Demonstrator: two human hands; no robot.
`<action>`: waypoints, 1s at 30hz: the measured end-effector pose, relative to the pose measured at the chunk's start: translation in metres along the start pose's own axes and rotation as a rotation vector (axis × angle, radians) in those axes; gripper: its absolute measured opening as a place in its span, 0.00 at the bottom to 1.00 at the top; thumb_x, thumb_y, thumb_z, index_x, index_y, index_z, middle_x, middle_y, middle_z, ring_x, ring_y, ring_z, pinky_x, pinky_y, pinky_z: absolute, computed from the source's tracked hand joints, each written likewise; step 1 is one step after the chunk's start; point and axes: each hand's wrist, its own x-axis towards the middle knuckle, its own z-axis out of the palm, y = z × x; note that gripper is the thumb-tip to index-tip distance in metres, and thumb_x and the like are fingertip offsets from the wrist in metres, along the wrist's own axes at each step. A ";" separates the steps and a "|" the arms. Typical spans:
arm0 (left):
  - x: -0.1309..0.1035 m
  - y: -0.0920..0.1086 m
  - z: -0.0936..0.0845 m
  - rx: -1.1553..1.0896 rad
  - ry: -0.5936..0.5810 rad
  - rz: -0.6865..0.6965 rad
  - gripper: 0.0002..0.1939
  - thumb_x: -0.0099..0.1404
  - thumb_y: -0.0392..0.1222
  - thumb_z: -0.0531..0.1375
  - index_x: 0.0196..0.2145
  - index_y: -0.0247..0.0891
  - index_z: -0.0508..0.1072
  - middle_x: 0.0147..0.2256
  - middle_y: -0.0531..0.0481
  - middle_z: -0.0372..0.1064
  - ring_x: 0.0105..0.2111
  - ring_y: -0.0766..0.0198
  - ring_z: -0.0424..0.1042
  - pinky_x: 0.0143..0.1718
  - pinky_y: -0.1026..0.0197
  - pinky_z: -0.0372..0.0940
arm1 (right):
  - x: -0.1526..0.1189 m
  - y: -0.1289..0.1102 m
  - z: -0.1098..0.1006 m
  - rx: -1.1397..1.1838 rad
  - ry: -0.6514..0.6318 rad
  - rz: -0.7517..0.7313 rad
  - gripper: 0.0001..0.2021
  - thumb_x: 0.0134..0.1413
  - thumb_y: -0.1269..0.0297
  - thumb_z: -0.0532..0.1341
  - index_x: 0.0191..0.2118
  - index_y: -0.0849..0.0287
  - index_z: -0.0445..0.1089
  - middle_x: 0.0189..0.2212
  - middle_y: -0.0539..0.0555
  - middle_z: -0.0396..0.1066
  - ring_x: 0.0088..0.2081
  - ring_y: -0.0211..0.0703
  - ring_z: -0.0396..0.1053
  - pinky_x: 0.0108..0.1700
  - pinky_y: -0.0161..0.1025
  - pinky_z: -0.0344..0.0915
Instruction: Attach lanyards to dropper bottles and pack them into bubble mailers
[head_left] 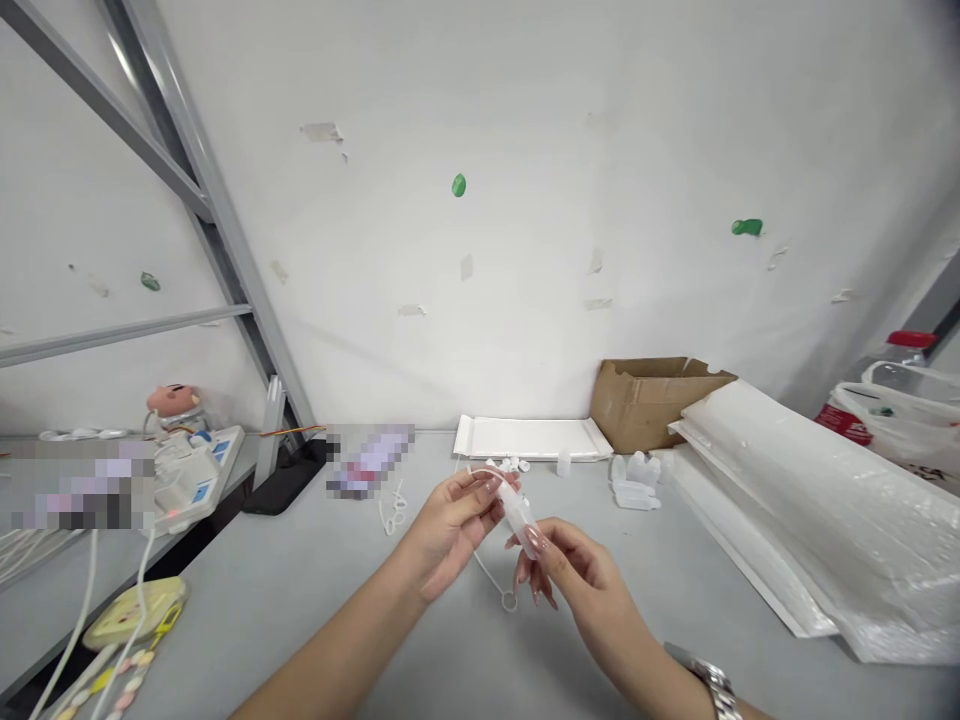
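Note:
A small translucent white plastic bottle is held at a slant between both hands above the grey table. My left hand pinches a thin white cord at the bottle's upper end, with the thumb and forefinger closed. Around the bottle's lower end, my right hand has its thumb and fingers closed. A thin white strand ending in a ring hangs below the hands. Small white caps lie just behind my left fingers and are partly hidden by them.
More translucent bottles and white ringed cords lie on the grey table. Behind are a white tray and a cardboard box. Bubble-wrap mailers fill the right. At left are a black phone and a power strip.

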 end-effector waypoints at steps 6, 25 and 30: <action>-0.002 -0.005 0.001 -0.085 0.043 -0.009 0.04 0.53 0.36 0.64 0.29 0.36 0.73 0.35 0.47 0.72 0.40 0.63 0.69 0.46 0.59 0.59 | -0.002 0.008 -0.002 -0.226 0.110 -0.058 0.14 0.53 0.52 0.56 0.30 0.58 0.66 0.23 0.51 0.68 0.26 0.38 0.63 0.30 0.35 0.60; -0.007 -0.018 0.005 -0.176 0.125 0.023 0.03 0.56 0.37 0.62 0.30 0.37 0.73 0.34 0.51 0.70 0.42 0.63 0.69 0.45 0.62 0.61 | -0.003 0.004 0.000 -0.432 0.160 -0.137 0.11 0.51 0.56 0.58 0.26 0.57 0.65 0.21 0.49 0.66 0.24 0.38 0.61 0.29 0.35 0.60; -0.010 -0.017 0.009 -0.020 0.061 0.079 0.04 0.57 0.41 0.61 0.29 0.37 0.72 0.33 0.51 0.70 0.45 0.59 0.68 0.49 0.59 0.59 | -0.004 0.002 0.000 -0.456 0.172 -0.155 0.10 0.51 0.57 0.58 0.26 0.57 0.64 0.20 0.49 0.66 0.23 0.38 0.62 0.28 0.35 0.60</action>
